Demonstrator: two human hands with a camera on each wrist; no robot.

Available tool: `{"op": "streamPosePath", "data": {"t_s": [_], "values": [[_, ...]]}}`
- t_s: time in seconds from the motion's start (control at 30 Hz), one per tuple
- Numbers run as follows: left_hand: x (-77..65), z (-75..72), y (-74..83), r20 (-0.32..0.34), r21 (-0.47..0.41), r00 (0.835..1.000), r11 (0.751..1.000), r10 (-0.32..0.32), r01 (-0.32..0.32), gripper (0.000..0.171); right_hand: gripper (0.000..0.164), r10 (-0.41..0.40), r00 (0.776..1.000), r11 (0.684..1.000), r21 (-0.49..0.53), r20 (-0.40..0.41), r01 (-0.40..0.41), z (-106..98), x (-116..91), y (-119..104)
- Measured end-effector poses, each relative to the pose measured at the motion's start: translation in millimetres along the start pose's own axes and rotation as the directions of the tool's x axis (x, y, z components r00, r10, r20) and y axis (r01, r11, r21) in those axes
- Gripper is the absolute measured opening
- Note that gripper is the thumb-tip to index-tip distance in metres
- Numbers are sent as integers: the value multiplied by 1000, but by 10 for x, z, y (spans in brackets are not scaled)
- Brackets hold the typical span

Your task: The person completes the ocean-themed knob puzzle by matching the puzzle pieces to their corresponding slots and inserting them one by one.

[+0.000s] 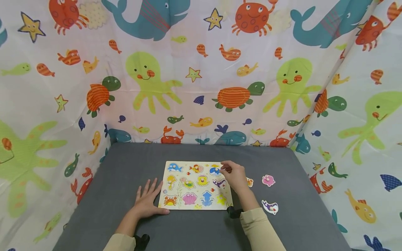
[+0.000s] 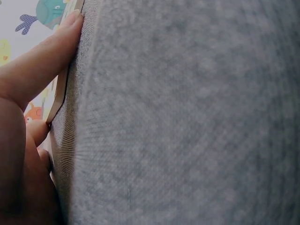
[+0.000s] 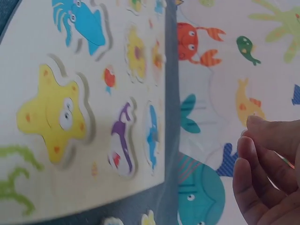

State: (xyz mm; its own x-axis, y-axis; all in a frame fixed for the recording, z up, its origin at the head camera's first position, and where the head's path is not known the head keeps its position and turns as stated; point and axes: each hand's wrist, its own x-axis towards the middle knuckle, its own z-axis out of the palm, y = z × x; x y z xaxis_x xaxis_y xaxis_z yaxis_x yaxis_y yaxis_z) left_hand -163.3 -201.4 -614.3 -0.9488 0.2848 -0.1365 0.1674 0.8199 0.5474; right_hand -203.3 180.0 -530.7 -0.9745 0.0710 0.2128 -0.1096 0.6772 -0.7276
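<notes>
A pale wooden peg puzzle board (image 1: 185, 190) lies on the grey table, bearing several sea-animal shapes. My left hand (image 1: 146, 202) rests with spread fingers at its left side; the thumb (image 2: 47, 56) touches the lower edge. Over the board's upper right corner is my right hand (image 1: 233, 174), beside a blue whale shape (image 1: 215, 171). Its fingers are curled, with thumb and fingertips together, and no piece shows between them. Below the whale sits a purple-and-white dolphin shape (image 3: 122, 140). A yellow starfish shape (image 3: 54, 115) lies in the near right corner.
Right of the board lie a pink fish piece (image 1: 268, 180), a purple-and-white dolphin piece (image 1: 270, 207) and an orange piece (image 1: 250, 182) partly behind the right arm. A curtain printed with sea animals (image 1: 194, 115) hangs behind and beside the grey table (image 1: 201, 230).
</notes>
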Motion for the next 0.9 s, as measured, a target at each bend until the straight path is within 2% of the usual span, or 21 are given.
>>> {"op": "streamPosePath", "data": {"t_s": [0.23,0.43,0.63,0.77,0.9], "values": [[-4,1,-29,-4,20,1000,1000,-4,4,131,29,-6,999,999,43,-45,8,-214,-13,57],[-5,5,-7,2,-3,1000,1000,11,-11,130,33,27,996,1000,13,-80,-26,-367,-89,181],[13,20,-10,12,4,1000,1000,-14,14,131,32,20,992,1000,-10,-121,-21,-472,-156,312],[31,48,-53,1,14,1000,1000,-8,8,133,34,36,992,999,-18,-122,-39,-538,-189,378],[40,66,-80,-8,19,1000,1000,1,-1,134,37,97,991,995,-26,-93,-99,-612,-250,419]]}}
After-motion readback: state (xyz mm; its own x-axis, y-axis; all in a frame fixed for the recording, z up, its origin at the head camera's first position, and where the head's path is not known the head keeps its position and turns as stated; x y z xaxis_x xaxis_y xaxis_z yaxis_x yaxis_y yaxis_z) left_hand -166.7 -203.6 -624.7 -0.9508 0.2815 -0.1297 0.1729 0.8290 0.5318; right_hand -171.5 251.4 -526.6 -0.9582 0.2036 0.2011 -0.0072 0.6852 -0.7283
